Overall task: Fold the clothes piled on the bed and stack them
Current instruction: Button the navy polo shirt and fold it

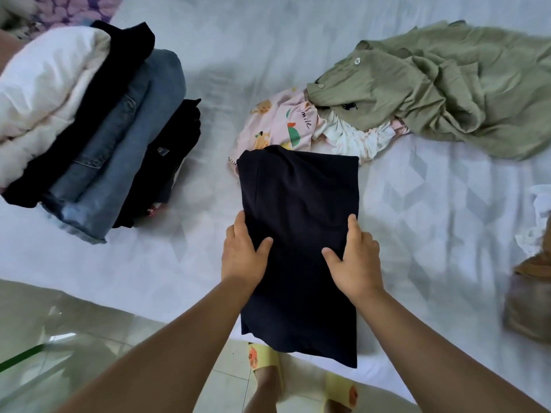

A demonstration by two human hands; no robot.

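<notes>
White bed [298, 40] carried everything. Our left hand [243, 257] and right hand [356, 257] gripped the navy garment's [301, 204] side edges to fold it squarely, right of the folded stack [98, 129].

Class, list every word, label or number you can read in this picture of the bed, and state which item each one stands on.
"mile": handwritten-style letters on the pink printed garment; a fold may hide more letters before them.
Dark marks at the same garment's left edge, beside the dark folded garment: too small to read.
Small tag on the black folded garment in the stack: blurred, unreadable.
Dark emblem on the green shirt: not legible as text.
</notes>
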